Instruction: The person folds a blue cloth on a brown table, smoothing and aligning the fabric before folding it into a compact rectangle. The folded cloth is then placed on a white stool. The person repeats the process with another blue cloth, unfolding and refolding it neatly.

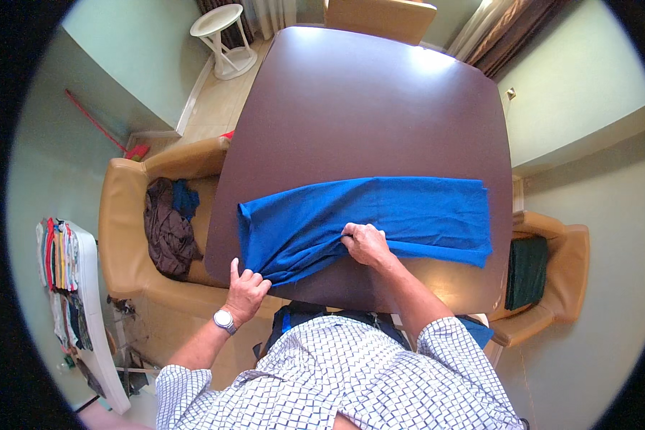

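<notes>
A blue cloth (408, 209) lies as a long folded strip across the near part of a dark brown table (376, 118). My left hand (244, 293) grips its near left corner at the table's edge, with the thumb pointing up. Creases fan out from that corner. Around the middle of the near edge, my right hand (364, 243) pinches the fabric between thumb and fingers. The cloth's right end lies flat, with slightly uneven edges. A watch (224, 320) is on my left wrist.
Left of the table, a tan armchair (121, 215) holds a crumpled brown cloth (167, 231) and a blue one (185, 199). Another armchair (567, 274) on the right bears a folded dark green cloth (527, 274). A white rack (94, 301) with hanging items stands far left.
</notes>
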The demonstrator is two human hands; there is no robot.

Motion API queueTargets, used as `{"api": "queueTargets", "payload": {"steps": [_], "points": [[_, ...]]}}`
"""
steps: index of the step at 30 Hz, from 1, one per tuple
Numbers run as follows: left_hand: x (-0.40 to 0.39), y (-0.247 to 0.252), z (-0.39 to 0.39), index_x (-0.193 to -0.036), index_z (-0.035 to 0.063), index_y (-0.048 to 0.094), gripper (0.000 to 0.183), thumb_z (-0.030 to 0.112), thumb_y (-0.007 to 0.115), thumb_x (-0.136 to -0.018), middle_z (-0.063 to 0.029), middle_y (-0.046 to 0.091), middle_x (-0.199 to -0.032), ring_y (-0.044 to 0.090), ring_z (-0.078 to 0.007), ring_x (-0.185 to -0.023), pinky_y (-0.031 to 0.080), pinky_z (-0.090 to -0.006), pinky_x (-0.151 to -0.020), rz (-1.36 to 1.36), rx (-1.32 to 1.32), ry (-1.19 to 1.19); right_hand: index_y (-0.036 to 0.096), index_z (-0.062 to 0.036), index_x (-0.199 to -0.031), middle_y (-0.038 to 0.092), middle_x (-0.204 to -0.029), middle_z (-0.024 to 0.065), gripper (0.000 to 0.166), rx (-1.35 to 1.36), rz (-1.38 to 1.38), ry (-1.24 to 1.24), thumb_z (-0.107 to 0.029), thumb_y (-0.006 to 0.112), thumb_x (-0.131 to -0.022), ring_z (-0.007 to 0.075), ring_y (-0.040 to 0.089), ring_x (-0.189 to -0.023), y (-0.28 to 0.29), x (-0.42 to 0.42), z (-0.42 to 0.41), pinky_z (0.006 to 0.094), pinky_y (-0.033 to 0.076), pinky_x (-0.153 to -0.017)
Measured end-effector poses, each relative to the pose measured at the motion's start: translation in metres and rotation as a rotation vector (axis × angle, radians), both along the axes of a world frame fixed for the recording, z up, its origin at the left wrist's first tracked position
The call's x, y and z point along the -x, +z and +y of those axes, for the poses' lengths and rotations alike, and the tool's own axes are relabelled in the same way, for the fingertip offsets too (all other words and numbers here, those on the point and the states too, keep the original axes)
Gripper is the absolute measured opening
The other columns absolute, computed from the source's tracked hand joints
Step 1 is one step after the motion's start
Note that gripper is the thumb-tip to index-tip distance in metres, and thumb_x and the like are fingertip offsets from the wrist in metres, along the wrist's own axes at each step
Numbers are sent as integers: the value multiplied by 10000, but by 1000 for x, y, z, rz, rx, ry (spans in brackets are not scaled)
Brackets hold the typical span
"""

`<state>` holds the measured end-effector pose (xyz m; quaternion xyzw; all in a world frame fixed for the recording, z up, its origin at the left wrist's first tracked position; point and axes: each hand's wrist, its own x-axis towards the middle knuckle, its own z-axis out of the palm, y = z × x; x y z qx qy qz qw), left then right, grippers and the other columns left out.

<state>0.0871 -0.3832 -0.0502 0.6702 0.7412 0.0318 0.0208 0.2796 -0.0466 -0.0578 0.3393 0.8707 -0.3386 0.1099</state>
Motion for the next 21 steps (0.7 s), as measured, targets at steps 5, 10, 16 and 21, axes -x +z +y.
{"api": "queueTargets", "payload": {"steps": [5, 10, 16, 21], "points": [[5, 1, -8, -962, 162, 743, 35, 185, 739, -936, -56, 620, -941, 619, -296, -1000, 332, -742, -1198, 12, 9, 191, 773, -157, -1192, 802, -1129, 185, 251, 55, 91, -17, -312, 661, -1030, 431, 744, -1127, 6, -6, 3, 611, 539, -945], [10, 14, -7, -1082, 152, 754, 162, 227, 759, -939, -68, 639, -1050, 616, -306, -1070, 338, -724, -1193, -30, -12, 281, 760, -60, -1182, 787, -1125, 216, 225, 218, 278, 9, -224, 705, -1039, 387, 750, -1064, 20, -15, 10, 462, 587, -934], [9, 5, -9, -1072, 145, 755, 169, 222, 780, -924, -84, 638, -1065, 614, -319, -1070, 404, -674, -1130, 38, 8, 267, 747, -52, -1138, 780, -1026, 205, 198, 279, 410, -86, -217, 722, -1032, 311, 757, -977, 38, -15, 11, 432, 581, -880], [3, 23, 3, -1091, 112, 739, 216, 226, 795, -916, -102, 638, -1079, 618, -332, -1054, 473, -540, -987, -66, -58, 303, 737, -37, -1116, 737, -971, 144, 170, 267, 424, -108, -194, 699, -1062, 248, 686, -929, 46, -18, 11, 410, 561, -864]]}}
